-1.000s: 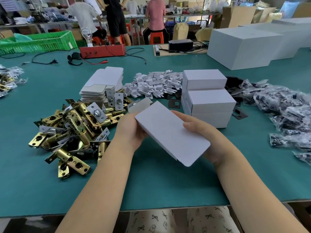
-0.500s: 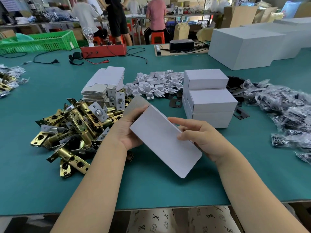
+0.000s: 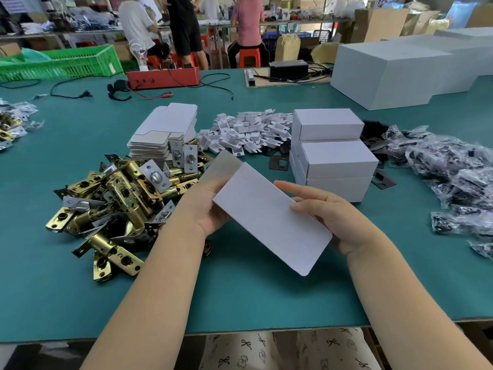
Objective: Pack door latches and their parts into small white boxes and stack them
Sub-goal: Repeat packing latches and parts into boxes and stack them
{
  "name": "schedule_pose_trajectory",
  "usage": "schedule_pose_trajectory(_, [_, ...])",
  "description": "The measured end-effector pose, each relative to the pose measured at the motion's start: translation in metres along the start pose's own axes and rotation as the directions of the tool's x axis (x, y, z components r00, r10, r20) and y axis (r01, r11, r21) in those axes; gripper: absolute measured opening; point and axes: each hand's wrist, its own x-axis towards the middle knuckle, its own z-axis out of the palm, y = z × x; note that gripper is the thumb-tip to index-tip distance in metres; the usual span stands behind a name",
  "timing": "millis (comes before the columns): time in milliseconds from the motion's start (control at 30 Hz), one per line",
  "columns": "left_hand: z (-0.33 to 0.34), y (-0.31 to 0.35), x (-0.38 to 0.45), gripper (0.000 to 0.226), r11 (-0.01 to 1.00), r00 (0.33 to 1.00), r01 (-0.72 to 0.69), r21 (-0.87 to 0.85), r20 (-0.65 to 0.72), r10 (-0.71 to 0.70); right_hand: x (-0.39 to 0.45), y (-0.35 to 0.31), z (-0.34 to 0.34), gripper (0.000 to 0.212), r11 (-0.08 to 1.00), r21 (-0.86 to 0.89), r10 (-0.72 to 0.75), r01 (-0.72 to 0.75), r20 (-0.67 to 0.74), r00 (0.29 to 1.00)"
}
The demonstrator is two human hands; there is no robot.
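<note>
I hold a small white box (image 3: 269,217) above the green table, tilted, its far flap open. My left hand (image 3: 206,206) grips its left end from below; my right hand (image 3: 336,220) holds its right side with fingers laid over the top face. Left of it lies a heap of brass door latches (image 3: 117,198). A stack of flat unfolded box blanks (image 3: 165,132) stands behind the heap. A pile of small white plastic parts (image 3: 248,132) lies in the middle. Closed white boxes (image 3: 333,153) are stacked to the right.
Bagged black parts (image 3: 448,177) spread along the right. Black strike plates (image 3: 382,178) lie beside the stacked boxes. Large white cartons (image 3: 386,73) stand at the back right; a red box (image 3: 162,76), cables and a green crate (image 3: 61,62) at the back. People work beyond the table.
The box in my hands has tilted and shifted slightly left and down. My right fingers have slid over its top face.
</note>
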Motion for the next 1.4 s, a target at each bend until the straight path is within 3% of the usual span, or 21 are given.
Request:
schedule_pose_trajectory(100, [-0.002,0.002,-0.001,0.038,0.985,0.987,0.151,-0.083,0.068,-0.146,0.0,0.001,0.001,0.042,0.999,-0.023,-0.033,0.034,0.057,0.998])
schedule_pose_trajectory(200, [-0.004,0.002,0.001,0.04,0.984,0.986,0.158,-0.085,0.06,-0.153,0.0,0.004,0.004,0.042,0.995,-0.077,-0.064,0.069,0.061,0.996])
schedule_pose_trajectory(333, [0.002,-0.003,0.004,0.009,0.999,0.997,-0.023,0.039,-0.076,0.026,0.002,0.006,0.002,0.033,0.986,-0.123,-0.118,0.109,-0.076,0.99])
schedule_pose_trajectory(433, [0.002,-0.004,0.007,0.013,0.989,0.988,-0.148,-0.014,-0.046,0.147,0.004,0.003,-0.005,0.042,0.988,0.035,-0.145,0.151,-0.131,0.981])
schedule_pose_trajectory(533, [0.0,-0.002,0.01,0.01,0.949,0.953,-0.283,-0.138,-0.152,0.262,0.004,0.002,-0.007,0.054,0.923,0.317,-0.207,0.22,-0.074,0.976])
schedule_pose_trajectory(600, [0.001,-0.003,0.012,0.023,0.917,0.916,-0.387,-0.098,-0.159,0.369,0.006,0.005,-0.003,0.049,0.935,0.263,-0.222,0.24,-0.095,0.97])
schedule_pose_trajectory(733, [0.007,-0.008,0.006,0.032,0.827,0.849,-0.529,0.192,0.128,0.513,0.01,0.008,-0.002,0.055,0.915,0.288,-0.219,0.281,-0.23,0.948])
schedule_pose_trajectory(767, [0.007,-0.009,0.003,0.035,0.812,0.836,-0.544,0.209,0.219,0.504,0.009,0.006,-0.002,0.055,0.903,0.312,-0.223,0.294,-0.245,0.944])
schedule_pose_trajectory(833, [0.005,-0.012,0.0,0.063,0.817,0.817,-0.539,0.207,0.364,0.447,0.009,0.004,-0.004,0.055,0.889,0.335,-0.229,0.313,-0.267,0.936])
schedule_pose_trajectory(900, [0.005,-0.013,-0.001,0.076,0.845,0.832,-0.489,0.217,0.406,0.377,0.009,0.004,-0.006,0.055,0.881,0.345,-0.232,0.323,-0.28,0.932])
schedule_pose_trajectory(1100, [0.011,-0.006,0.003,0.051,0.897,0.926,-0.359,0.259,0.216,0.308,0.011,0.006,-0.006,0.045,0.892,0.321,-0.222,0.318,-0.302,0.927])
schedule_pose_trajectory(1200, [0.011,-0.007,0.002,0.042,0.867,0.919,-0.394,0.305,0.125,0.374,0.01,0.007,-0.006,0.046,0.906,0.271,-0.239,0.326,-0.308,0.921])
schedule_pose_trajectory(1300, [0.007,-0.01,0.002,0.023,0.851,0.901,-0.434,0.296,0.129,0.414,0.012,0.009,-0.005,0.048,0.918,0.219,-0.257,0.33,-0.305,0.917])
schedule_pose_trajectory(1400, [0.006,-0.012,0.003,0.029,0.837,0.891,-0.454,0.306,0.137,0.433,0.013,0.009,-0.005,0.049,0.914,0.226,-0.264,0.337,-0.3,0.917])
